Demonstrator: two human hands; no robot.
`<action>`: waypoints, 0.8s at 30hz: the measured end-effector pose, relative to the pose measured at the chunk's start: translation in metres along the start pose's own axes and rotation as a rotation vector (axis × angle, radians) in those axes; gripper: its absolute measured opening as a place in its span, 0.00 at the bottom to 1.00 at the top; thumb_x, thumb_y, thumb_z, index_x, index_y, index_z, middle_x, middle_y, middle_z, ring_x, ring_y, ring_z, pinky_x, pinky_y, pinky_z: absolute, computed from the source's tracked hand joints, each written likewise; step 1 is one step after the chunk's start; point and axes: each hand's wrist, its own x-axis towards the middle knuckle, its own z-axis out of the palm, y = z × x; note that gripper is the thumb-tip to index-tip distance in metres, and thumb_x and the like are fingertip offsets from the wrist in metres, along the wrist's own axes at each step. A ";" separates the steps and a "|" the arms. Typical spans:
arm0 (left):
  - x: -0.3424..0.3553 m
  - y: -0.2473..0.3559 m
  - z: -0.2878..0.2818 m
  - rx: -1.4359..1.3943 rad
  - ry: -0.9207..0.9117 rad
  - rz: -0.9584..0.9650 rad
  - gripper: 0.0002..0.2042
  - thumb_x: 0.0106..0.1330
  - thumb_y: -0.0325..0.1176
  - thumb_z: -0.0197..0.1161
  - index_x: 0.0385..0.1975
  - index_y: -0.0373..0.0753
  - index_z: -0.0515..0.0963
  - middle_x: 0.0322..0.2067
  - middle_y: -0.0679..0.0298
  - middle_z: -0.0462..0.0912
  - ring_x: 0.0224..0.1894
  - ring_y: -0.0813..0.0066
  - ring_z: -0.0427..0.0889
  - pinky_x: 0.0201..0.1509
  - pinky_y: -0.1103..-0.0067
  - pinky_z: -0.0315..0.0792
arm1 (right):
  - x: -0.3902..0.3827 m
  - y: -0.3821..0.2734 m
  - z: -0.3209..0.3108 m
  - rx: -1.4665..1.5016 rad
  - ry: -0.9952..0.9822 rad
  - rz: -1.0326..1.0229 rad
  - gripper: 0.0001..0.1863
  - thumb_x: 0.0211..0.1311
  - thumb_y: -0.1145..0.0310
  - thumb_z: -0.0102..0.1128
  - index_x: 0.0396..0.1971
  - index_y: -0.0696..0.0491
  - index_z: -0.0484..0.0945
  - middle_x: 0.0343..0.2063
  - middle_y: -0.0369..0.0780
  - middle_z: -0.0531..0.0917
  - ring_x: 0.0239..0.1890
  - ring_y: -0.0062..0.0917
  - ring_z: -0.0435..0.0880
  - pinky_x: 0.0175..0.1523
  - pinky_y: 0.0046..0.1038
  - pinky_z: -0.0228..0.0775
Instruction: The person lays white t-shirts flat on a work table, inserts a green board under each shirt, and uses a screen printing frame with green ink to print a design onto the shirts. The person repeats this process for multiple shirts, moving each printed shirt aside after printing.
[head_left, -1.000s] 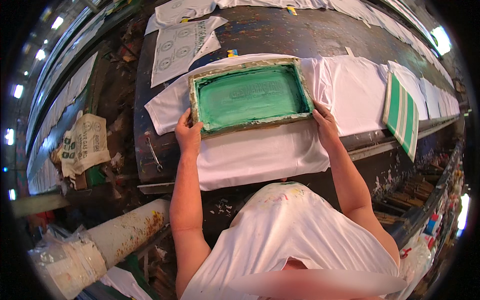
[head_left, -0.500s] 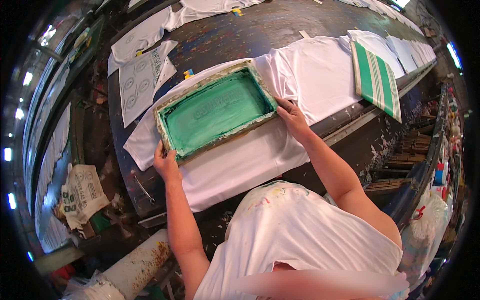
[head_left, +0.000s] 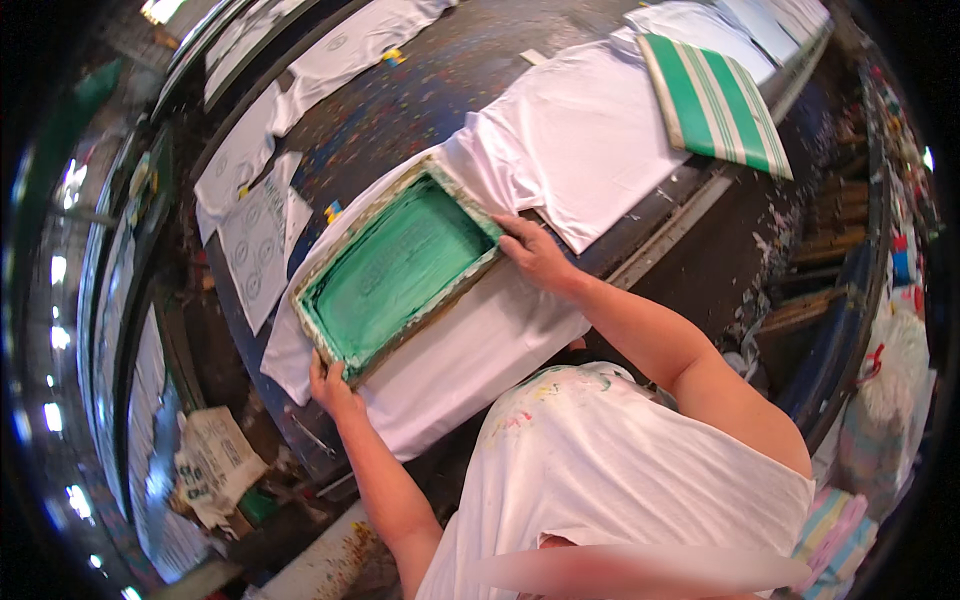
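A screen-printing frame (head_left: 395,270) with wooden edges and green ink over its mesh lies across a white T-shirt (head_left: 470,335) on the dark table. My left hand (head_left: 335,390) grips the frame's near left corner, with the thumb on the rim. At the right end, my right hand (head_left: 530,250) is closed round the frame's edge. The fingertips under the wood are hidden from sight. Whether the mesh rests flat on the cloth or sits slightly above it, I cannot tell.
Beyond my right hand lies another white shirt (head_left: 590,130), with a green-and-white striped board (head_left: 715,105) over the table's edge. Printed sheets (head_left: 262,245) lie at the left. A printed cloth bag (head_left: 215,465) sits low left, plastic bags (head_left: 885,390) at the right.
The whole view has turned and shifted, so table and frame appear more slanted and further left. Both hands keep their hold on the frame's ends.
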 end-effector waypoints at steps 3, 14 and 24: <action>-0.004 0.006 0.002 -0.018 -0.047 -0.044 0.35 0.58 0.15 0.58 0.72 0.26 0.69 0.67 0.50 0.75 0.66 0.56 0.77 0.72 0.68 0.70 | -0.004 0.001 0.001 -0.132 0.022 -0.019 0.23 0.75 0.66 0.58 0.65 0.60 0.78 0.58 0.54 0.83 0.62 0.47 0.79 0.71 0.42 0.66; -0.002 0.012 0.004 -0.032 0.003 -0.129 0.37 0.57 0.17 0.57 0.73 0.31 0.70 0.66 0.52 0.76 0.66 0.54 0.78 0.69 0.64 0.74 | -0.009 -0.008 -0.005 -0.107 0.019 -0.028 0.24 0.76 0.65 0.58 0.68 0.57 0.76 0.59 0.50 0.82 0.63 0.44 0.76 0.72 0.39 0.63; 0.002 -0.014 0.005 0.024 0.120 0.012 0.32 0.57 0.19 0.64 0.67 0.28 0.77 0.61 0.53 0.83 0.61 0.64 0.82 0.69 0.73 0.72 | -0.001 -0.003 -0.009 -0.031 -0.093 0.024 0.24 0.80 0.69 0.54 0.70 0.61 0.74 0.65 0.47 0.81 0.68 0.33 0.77 0.74 0.31 0.62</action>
